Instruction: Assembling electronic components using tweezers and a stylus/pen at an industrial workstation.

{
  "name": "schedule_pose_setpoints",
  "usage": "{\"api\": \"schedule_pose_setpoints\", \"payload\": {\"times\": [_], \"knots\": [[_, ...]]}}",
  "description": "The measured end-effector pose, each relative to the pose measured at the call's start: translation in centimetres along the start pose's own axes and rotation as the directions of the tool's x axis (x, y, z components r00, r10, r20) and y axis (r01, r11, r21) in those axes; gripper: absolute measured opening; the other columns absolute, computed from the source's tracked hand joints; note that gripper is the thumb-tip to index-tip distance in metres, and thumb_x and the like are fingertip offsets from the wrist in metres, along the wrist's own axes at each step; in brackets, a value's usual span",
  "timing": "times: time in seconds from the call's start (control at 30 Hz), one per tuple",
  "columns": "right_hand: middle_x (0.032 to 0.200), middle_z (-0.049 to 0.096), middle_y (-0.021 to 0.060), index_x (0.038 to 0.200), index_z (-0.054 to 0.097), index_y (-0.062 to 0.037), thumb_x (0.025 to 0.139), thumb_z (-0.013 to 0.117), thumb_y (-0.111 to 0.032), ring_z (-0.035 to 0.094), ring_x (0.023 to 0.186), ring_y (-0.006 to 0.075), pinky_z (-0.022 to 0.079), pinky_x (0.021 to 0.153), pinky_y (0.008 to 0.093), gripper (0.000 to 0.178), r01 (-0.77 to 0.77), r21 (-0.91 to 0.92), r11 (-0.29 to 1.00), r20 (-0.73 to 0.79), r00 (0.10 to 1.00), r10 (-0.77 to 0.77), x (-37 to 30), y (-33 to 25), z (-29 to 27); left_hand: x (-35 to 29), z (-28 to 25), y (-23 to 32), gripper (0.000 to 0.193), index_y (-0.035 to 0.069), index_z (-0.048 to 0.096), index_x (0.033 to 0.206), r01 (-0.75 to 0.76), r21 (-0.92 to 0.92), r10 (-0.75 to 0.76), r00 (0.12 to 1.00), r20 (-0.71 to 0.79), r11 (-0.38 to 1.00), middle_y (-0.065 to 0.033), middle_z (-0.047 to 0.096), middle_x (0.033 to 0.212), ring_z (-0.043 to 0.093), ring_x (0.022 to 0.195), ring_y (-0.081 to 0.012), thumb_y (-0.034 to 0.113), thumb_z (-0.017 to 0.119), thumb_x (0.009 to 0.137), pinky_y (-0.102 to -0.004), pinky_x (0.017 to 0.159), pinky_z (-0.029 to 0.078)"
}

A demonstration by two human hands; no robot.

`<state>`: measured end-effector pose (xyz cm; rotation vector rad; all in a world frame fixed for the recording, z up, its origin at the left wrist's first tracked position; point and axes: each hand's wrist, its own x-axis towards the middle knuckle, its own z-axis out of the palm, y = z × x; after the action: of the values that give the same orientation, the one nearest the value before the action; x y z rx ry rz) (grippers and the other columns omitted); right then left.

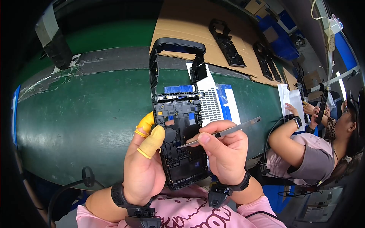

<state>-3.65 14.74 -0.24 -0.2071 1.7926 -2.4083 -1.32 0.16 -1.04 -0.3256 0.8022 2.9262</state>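
Observation:
Upright in front of my chest is a long black plastic housing [178, 173] with a looped frame at its far end and ribs, slots and small coloured patches inside. My left hand [144, 171] grips its left edge, yellow finger cots [151, 142] on the thumb and a finger. Pinched in my right hand [230, 152] is a pair of metal tweezers [243, 126], tips pointing left into the housing's middle. Whether the tips hold anything is too small to tell. Behind the housing lies a white sheet of small black rectangular pads [211, 108], partly hidden.
A blue-and-white sheet [228, 100] lies under the pad sheet on the green table [95, 114]. Cardboard [182, 24] at the back carries more black housings [230, 47]. A grey post [57, 49] stands far left. At right, a co-worker [311, 155] handles a black part.

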Motion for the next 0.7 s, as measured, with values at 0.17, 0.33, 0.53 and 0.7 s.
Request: {"api": "schedule_pose_setpoints", "payload": {"times": [0.17,0.33,0.53,0.7], "knots": [[0.081,0.061,0.0092,0.092,0.056,0.0044,0.077,0.061,0.004,0.060,0.073,0.0125,0.048,0.066,0.0210,0.015,-0.010,-0.028,1.000,0.002,1.000,0.010,-0.3,0.1,-0.1,-0.3,-0.1,-0.2,0.035,0.005,0.041,0.120,0.014,-0.043,-0.013,1.000,0.007,0.999,-0.0098,0.052,0.110,0.053,0.100,-0.0178,0.016,0.049,0.088,-0.0329,0.087,0.044],[0.080,0.062,0.0094,0.091,0.056,0.0042,0.077,0.060,0.005,0.059,0.070,0.0107,0.046,0.062,0.0192,0.015,0.010,-0.037,0.999,0.010,1.000,-0.009,-0.3,0.2,0.0,-0.3,-0.4,-0.1,0.036,0.004,0.041,0.119,0.009,-0.048,-0.007,0.999,0.034,0.999,-0.0101,0.052,0.110,0.053,0.099,-0.0179,0.018,0.050,0.087,-0.0330,0.086,0.044],[0.079,0.063,0.0120,0.090,0.056,0.0041,0.077,0.060,0.000,0.055,0.064,0.0091,0.041,0.055,0.0181,0.014,0.015,0.095,0.995,-0.055,0.998,-0.009,0.3,-0.3,-0.4,0.5,0.2,0.5,0.046,0.002,0.037,0.122,0.016,-0.005,-0.016,0.999,0.027,1.000,-0.0113,0.052,0.111,0.053,0.100,-0.0204,-0.002,0.050,0.078,-0.0328,0.087,0.044],[0.080,0.062,0.0155,0.086,0.056,0.0047,0.079,0.058,-0.006,0.055,0.066,0.0132,0.042,0.058,0.0218,0.013,0.213,0.054,0.975,-0.071,0.975,-0.209,0.5,-5.3,-1.5,0.1,0.9,2.7,0.060,-0.001,0.035,0.124,-0.013,0.268,0.012,1.000,0.007,0.963,-0.0128,0.050,0.113,0.051,0.103,-0.0218,-0.015,0.040,0.066,-0.0322,0.089,0.041]]}}
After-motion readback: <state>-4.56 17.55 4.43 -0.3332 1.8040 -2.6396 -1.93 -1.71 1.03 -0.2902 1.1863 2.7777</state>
